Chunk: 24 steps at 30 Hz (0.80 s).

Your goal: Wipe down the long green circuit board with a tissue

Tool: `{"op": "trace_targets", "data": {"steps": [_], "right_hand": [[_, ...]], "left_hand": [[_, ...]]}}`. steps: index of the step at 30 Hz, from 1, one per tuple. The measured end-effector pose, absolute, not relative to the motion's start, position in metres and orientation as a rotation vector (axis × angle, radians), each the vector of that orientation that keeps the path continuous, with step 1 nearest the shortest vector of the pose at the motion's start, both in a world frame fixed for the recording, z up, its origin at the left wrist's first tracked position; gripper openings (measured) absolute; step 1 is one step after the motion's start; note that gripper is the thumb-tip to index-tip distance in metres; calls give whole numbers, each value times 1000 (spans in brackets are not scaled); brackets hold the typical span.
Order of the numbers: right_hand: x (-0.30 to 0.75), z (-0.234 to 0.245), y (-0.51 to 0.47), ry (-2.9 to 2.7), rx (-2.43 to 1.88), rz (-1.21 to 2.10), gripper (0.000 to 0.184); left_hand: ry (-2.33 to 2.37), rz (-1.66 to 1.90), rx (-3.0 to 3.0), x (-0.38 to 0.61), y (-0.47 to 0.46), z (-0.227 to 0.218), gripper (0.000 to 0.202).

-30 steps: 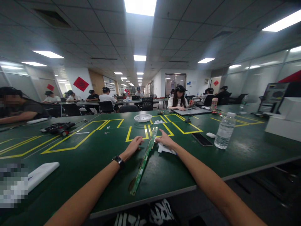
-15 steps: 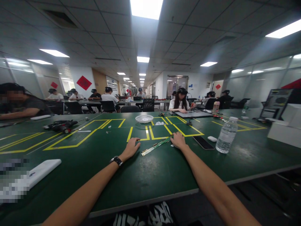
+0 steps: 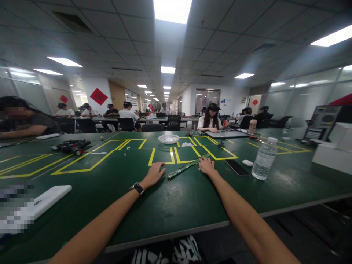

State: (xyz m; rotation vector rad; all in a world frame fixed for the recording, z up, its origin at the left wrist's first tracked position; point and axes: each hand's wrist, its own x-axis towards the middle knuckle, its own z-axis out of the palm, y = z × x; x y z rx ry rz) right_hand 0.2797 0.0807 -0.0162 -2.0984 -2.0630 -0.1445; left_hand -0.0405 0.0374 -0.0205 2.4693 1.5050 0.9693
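A long, narrow green circuit board (image 3: 183, 168) slants across the green table in front of me, its near end toward the left. My right hand (image 3: 206, 165) has its fingers closed on the board near the far right end, and a short length sticks out past them. My left hand (image 3: 154, 173), with a dark watch on its wrist, rests on the table just left of the board's near end. Its fingers are stretched out, hold nothing and appear apart from the board. A small white scrap lies partly hidden by my right hand.
Yellow tape outlines (image 3: 162, 163) mark the tabletop beyond my hands, near a clear round dish (image 3: 168, 139). To the right are a phone (image 3: 237, 167), a white case (image 3: 248, 163) and a water bottle (image 3: 264, 159). A white device (image 3: 52, 200) lies left. A person (image 3: 210, 119) sits opposite.
The board has turned in my right hand, showing more of its edge, and its far end now reaches past the fingers. My right hand has shifted slightly toward me; the left barely moved.
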Motion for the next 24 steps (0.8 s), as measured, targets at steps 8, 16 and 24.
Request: {"op": "trace_targets", "data": {"steps": [8,16,24], "right_hand": [[278,-15,82,-1957,-2103,-109,47],[278,-15,80,-2035,-2100,-114,48],[276,-6,74,-1987,-2090,-335,43]], "left_hand": [[1488,950,2544,-37,33,-20,34],[1477,954,2544,-36,30,-19,34],[1477,840,2603,-35,27,-17,33]]}}
